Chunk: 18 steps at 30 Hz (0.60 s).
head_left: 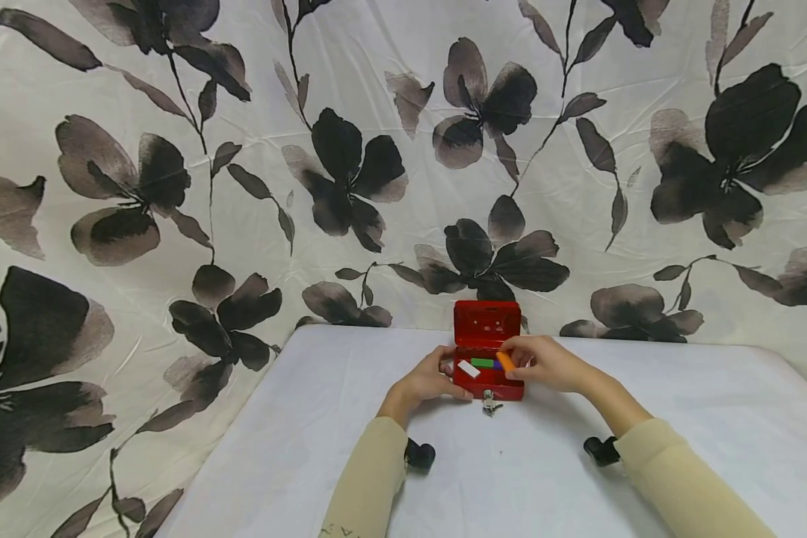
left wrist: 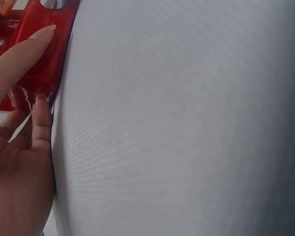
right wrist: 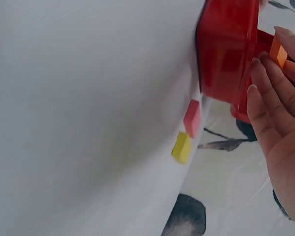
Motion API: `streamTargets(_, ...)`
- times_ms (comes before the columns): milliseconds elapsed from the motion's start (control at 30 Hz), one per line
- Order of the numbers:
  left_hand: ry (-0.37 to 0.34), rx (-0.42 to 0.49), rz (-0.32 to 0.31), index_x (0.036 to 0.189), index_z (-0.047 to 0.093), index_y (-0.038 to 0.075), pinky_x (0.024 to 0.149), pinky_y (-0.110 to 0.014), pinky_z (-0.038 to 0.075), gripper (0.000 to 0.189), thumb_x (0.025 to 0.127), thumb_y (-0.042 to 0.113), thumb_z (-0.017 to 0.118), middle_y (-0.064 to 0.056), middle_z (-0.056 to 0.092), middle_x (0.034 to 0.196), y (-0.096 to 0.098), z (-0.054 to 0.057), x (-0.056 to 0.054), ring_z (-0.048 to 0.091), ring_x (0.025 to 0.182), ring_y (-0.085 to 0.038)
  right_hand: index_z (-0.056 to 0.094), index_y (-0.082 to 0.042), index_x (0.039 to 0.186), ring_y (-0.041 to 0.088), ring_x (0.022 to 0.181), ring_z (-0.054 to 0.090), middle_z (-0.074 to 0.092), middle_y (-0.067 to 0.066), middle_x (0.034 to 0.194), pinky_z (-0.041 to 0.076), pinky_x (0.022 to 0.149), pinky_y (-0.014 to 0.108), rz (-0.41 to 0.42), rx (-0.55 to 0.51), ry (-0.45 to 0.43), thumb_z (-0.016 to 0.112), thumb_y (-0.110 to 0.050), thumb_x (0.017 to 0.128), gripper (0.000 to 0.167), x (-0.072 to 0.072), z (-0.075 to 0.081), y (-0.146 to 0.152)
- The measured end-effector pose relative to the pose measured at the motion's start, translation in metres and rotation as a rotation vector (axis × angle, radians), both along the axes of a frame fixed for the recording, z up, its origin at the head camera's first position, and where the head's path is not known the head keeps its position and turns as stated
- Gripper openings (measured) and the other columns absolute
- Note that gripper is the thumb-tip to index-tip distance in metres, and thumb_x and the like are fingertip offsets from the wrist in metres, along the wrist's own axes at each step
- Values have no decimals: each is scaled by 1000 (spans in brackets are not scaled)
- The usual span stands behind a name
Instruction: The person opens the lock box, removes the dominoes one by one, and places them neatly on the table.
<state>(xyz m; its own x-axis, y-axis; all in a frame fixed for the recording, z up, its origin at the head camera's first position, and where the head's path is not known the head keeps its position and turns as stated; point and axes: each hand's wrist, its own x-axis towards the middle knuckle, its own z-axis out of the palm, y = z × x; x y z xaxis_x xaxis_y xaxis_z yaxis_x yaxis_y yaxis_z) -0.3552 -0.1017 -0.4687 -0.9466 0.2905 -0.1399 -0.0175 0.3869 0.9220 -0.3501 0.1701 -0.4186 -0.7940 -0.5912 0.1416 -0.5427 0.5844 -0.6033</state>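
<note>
One orange block (head_left: 506,362) was pinched between the thumb and fingers of the right hand (head_left: 551,365), at the right side of the red box (head_left: 507,391), just right of centre in the head view's lower half. Whether the box floor was touched by it could not be told. Inside the walls, a white block (head_left: 469,368), a green block (head_left: 482,363) and a blue block (head_left: 498,365) were seen. The box's left side was gripped by the left hand (head_left: 430,376); its lid (head_left: 487,325) was raised toward the top of the frame, and keys (head_left: 490,407) were hung at its front edge. The white table (head_left: 276,448) was bounded by a back edge near the box, with broad stretches of surface left at lower left and lower right. Near that edge, a pink block (right wrist: 192,118) and a yellow block (right wrist: 182,147) were shown at centre right of the right wrist view. The upper frame was filled by a floral cloth (head_left: 390,97).
</note>
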Motion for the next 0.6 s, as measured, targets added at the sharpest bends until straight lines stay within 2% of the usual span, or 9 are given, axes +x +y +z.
streamTargets(300,5,-9,8,146,47,13,84,-36,50,84,75,12,93,-9,57,107,-1,3,1,49,107,-24,64,-3,125,16,86,62,69,0,95,56,76,29,0,-6,5,79,-17,91,39,3,5,11)
streamTargets(600,9,-12,7,146,47,13,88,-38,51,86,74,11,93,-8,57,108,-1,0,1,49,108,-24,64,-4,125,15,86,63,68,-3,93,56,79,31,-25,25,14,79,-14,90,39,7,4,28)
